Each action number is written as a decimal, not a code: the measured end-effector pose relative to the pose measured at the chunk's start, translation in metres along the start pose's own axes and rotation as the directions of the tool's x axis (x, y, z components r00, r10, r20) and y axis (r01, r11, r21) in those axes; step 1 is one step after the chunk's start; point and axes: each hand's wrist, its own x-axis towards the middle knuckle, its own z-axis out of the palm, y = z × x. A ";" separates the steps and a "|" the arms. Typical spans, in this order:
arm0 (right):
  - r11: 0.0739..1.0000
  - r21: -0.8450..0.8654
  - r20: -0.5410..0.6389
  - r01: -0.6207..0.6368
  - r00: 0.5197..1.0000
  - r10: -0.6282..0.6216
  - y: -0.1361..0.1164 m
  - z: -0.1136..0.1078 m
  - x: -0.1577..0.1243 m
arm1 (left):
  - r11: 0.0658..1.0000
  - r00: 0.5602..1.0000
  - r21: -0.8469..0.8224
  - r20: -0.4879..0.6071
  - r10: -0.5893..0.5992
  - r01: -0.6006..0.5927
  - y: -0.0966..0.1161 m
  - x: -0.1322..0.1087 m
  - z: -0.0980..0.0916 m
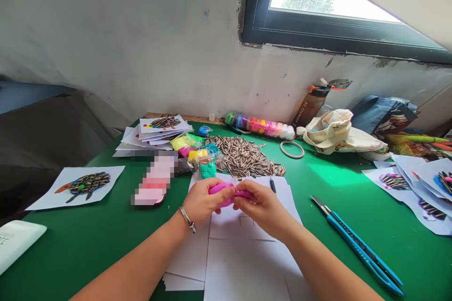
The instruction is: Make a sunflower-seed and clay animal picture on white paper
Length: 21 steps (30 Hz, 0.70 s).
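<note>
While the left hand point(204, 202) and the right hand point(264, 209) are squeezing a lump of magenta modelling clay point(221, 189) between them, both clamped on it, the lump is sitting above white paper sheets point(247, 258) on a green table point(70, 249). Item: silver bangle point(187, 219), circling the left wrist. Item: striped sunflower seeds point(243, 157), lying heaped beyond the paper. Item: blue utility knife point(356, 244), lying rightward.

Seeds point(243, 157) beyond right hand point(263, 207), utility knife point(356, 244) nearby

Head-worn view, facing forward, down
</note>
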 end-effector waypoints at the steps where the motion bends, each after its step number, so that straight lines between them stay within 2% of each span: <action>1: 0.999 0.040 0.000 0.006 1.000 -0.006 0.001 0.001 0.000 | 1.000 1.000 0.003 -0.003 -0.004 0.004 0.000 0.000 0.000; 4: 0.996 0.082 0.014 0.017 1.000 -0.018 0.004 0.001 0.002 | 1.000 1.000 0.006 0.001 -0.006 0.006 -0.002 0.001 -0.001; 13: 0.985 -0.171 0.079 -0.002 0.997 0.016 -0.002 -0.005 0.001 | 0.998 1.000 0.064 0.023 0.010 -0.011 -0.012 0.002 0.001; 21: 0.974 -0.225 0.108 -0.026 0.993 0.051 0.002 -0.016 0.000 | 0.998 1.000 0.057 0.002 0.001 -0.001 -0.006 0.001 0.001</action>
